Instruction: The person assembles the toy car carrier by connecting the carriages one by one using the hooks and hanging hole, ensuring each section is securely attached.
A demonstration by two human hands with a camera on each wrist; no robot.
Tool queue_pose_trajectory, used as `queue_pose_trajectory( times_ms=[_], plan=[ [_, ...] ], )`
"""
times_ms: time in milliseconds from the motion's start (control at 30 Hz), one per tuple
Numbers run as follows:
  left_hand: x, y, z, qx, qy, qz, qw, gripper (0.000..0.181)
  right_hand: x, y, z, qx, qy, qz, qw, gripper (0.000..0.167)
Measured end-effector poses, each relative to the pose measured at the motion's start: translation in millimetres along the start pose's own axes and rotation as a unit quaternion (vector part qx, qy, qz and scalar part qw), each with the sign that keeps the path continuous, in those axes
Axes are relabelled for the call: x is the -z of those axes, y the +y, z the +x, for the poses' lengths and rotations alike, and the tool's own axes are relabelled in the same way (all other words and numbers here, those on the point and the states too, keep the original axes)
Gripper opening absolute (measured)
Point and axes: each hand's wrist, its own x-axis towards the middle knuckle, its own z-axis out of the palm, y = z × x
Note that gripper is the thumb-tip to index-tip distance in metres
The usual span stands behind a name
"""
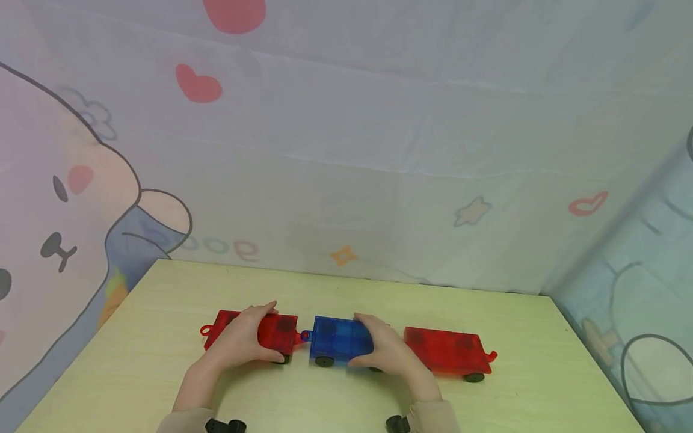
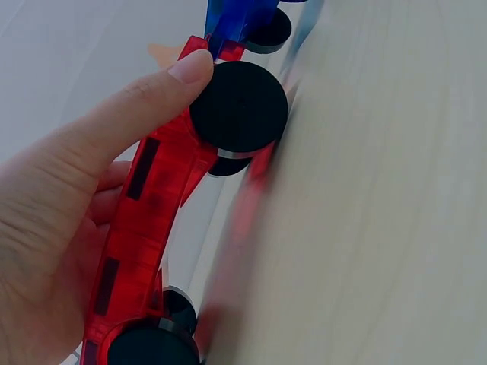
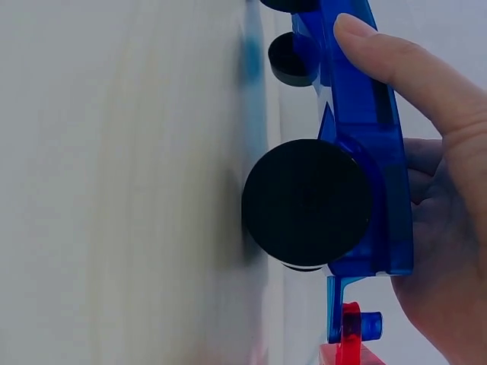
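Observation:
Three flat toy train cars with black wheels stand in a row on the table. My left hand (image 1: pixel 240 337) grips the left red car (image 1: pixel 278 332) across its width, thumb on the near side. My right hand (image 1: pixel 385 347) holds the middle blue car (image 1: pixel 338 337) the same way near its right end. Between these cars, the blue ring (image 1: pixel 306 335) meets the red car's coupling. In the right wrist view, a red ring (image 3: pixel 350 334) sits around the blue hook (image 3: pixel 371 325). The right red car (image 1: pixel 449 352) is untouched, its hook (image 1: pixel 491 356) pointing right.
The pale wooden table (image 1: pixel 303 397) ends at a back edge against a printed cloth (image 1: pixel 335 150). More patterned cloth (image 1: pixel 649 288) hangs along the right side. Black wrist straps (image 1: pixel 226 426) show near both sleeves.

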Motion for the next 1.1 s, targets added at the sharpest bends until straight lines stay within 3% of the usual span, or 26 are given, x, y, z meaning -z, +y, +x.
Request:
queue_pose_trajectory(
  times_ms=[1100],
  plan=[
    [0.8, -0.2, 0.3, -0.002, -0.001, 0.002, 1.0, 0.105, -0.9, 2.0, -0.3, -0.005, -0.012, -0.019, 0.9997, 0.088]
  ],
)
